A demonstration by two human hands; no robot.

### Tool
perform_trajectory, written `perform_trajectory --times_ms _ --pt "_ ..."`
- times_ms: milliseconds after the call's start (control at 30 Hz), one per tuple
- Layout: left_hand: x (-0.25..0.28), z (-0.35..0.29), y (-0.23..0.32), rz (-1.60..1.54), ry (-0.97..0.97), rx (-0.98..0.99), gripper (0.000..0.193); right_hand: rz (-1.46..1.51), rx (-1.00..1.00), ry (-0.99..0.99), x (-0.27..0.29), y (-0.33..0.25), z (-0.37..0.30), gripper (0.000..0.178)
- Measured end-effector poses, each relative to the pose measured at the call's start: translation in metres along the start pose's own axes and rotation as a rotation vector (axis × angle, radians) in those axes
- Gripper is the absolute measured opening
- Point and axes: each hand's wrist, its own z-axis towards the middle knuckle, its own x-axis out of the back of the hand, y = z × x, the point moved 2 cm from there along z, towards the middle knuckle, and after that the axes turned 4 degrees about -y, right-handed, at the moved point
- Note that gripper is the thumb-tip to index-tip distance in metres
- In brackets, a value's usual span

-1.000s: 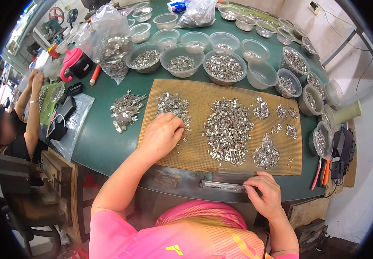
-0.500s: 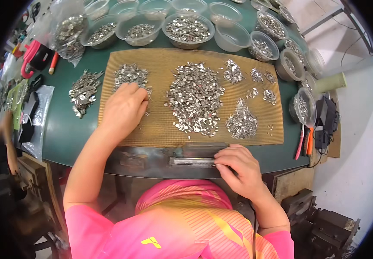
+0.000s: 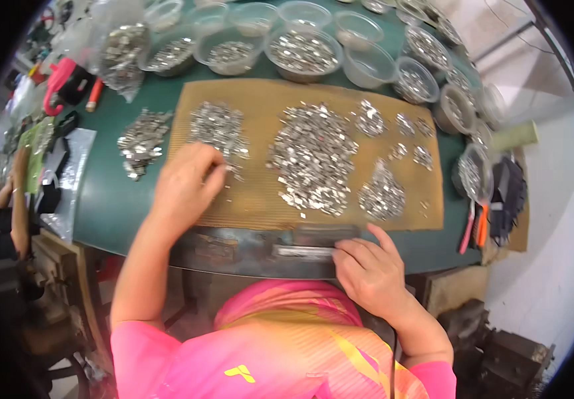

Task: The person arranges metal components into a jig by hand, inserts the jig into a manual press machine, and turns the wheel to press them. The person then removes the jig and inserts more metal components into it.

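My left hand (image 3: 190, 178) is at the left of the brown ribbed mat (image 3: 260, 100), fingers bent and thumb pressed toward them. Just beyond its fingertips spreads a pile of small silvery metal pieces (image 3: 217, 126). Whatever it pinches, if anything, is hidden and blurred. By the table's near edge, my right hand (image 3: 372, 269) touches the right end of a narrow metal fixture (image 3: 303, 251) with a bright strip along it. Its thumb and bent fingers meet there, while one finger sticks up. I cannot make out anything between them.
A large heap of metal chips (image 3: 313, 156) covers the mat's middle, with smaller piles (image 3: 381, 193) to its right. Another pile (image 3: 144, 143) lies on the green table (image 3: 107, 206). Plastic bowls (image 3: 303, 53) line the far and right edges. Orange-handled and pink-handled tools (image 3: 481, 226) lie at right.
The whole view has shifted slightly. My left hand has drawn back toward me from the left pile, uncovering more of it. On my right hand, one finger has lifted away from the fixture.
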Motion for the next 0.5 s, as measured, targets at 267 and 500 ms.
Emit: perform_trajectory --times_ms 267,500 --pt "0.006 -0.038 0.002 -0.004 0.029 -0.048 0.010 -0.168 0.121 -0.052 0.000 -0.013 -0.009 0.026" --pt "-0.010 -0.053 0.008 0.143 0.124 -0.151 0.010 -0.069 0.114 -0.103 0.009 -0.010 0.007 0.027"
